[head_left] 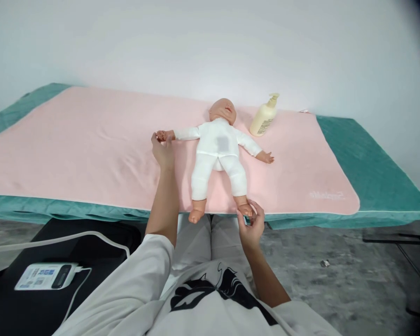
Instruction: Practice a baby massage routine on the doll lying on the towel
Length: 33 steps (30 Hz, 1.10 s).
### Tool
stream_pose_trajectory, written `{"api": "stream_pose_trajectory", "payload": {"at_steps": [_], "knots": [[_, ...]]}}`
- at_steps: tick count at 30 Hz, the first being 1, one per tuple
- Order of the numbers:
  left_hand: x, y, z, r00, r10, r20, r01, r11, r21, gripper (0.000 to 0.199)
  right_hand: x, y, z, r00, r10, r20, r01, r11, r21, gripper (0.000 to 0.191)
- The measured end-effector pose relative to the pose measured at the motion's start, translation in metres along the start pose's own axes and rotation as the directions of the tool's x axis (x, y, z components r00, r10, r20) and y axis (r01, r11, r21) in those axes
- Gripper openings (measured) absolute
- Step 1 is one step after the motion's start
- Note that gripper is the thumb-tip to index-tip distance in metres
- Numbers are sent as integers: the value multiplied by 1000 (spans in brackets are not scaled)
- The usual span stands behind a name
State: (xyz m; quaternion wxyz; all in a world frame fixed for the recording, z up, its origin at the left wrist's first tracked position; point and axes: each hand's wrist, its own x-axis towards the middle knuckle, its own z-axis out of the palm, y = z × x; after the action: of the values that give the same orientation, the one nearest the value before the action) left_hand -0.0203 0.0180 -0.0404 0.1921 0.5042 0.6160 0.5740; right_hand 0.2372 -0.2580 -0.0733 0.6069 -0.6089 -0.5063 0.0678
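Note:
A baby doll (217, 144) with a white cloth body lies on its back on a pink mat (91, 149), its arms spread and its feet at the mat's front edge. My left hand (164, 150) has its fingers closed round the doll's hand on the left side. At the front edge, my right hand (251, 225) pinches the doll's foot on the right side between thumb and fingers. The doll's other hand and other foot are untouched. To the right of its head stands a cream pump bottle (264, 117).
The pink mat covers most of a green padded table (367, 158) against a white wall. At the lower left, a white device (46, 276) with a cable rests on a black chair (101, 252). Black metal legs (402, 241) show at the right above the grey floor.

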Motion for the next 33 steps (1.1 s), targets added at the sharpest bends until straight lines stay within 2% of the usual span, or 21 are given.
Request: {"api": "stream_pose_trajectory", "payload": {"at_steps": [3,8,10,13,17,23,25,33], "knots": [[-3,19,6,990,18,-142,-23,999,-33,54,7,-11,-3,998,30,-59,-27,999,38,49],[-14,59,16,951,271,-150,-283,957,-66,60,27,-24,0,990,20,-142,0,990,138,52],[-18,73,20,923,377,-84,-382,922,-64,56,38,-28,4,985,-1,-172,31,985,172,51],[-22,86,26,872,483,79,-478,875,-73,42,55,-32,13,975,-49,-216,89,979,182,47],[-27,88,33,793,561,236,-551,827,-114,34,74,-36,24,971,-81,-227,116,982,149,40],[-36,81,38,685,634,360,-625,765,-157,23,90,-30,42,968,-135,-211,170,973,158,38],[-37,81,37,668,640,379,-630,758,-168,21,92,-28,48,967,-130,-217,165,974,153,39],[-37,86,35,647,599,471,-622,772,-128,18,98,-26,63,960,-146,-238,184,972,149,38]]}}
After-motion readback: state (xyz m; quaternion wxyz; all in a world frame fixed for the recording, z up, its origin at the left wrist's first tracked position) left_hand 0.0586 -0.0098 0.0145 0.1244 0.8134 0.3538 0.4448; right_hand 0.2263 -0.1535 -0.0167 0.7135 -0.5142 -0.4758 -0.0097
